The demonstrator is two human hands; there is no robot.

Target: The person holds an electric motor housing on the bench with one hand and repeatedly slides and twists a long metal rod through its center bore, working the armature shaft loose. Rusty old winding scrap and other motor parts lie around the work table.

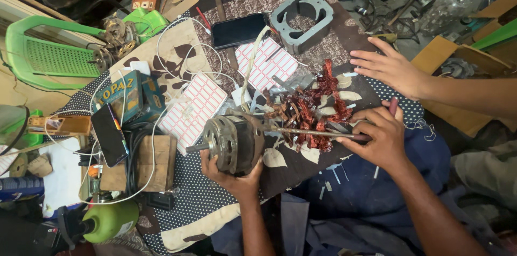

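left hand (pixel 235 172): fingers cupped upward, gripping | right hand (pixel 377 132): fist closed, apparently knuckles up

Bare forearms, bare hands (pixel 377 135), sleeveless

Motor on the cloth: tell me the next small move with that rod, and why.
Probably pry again: the right hand holds the rod into the motor, the left hand steadies it, and copper wire is already piled beside.

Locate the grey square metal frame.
In the head view, the grey square metal frame lies at the top centre on the patterned cloth, just right of the black phone.
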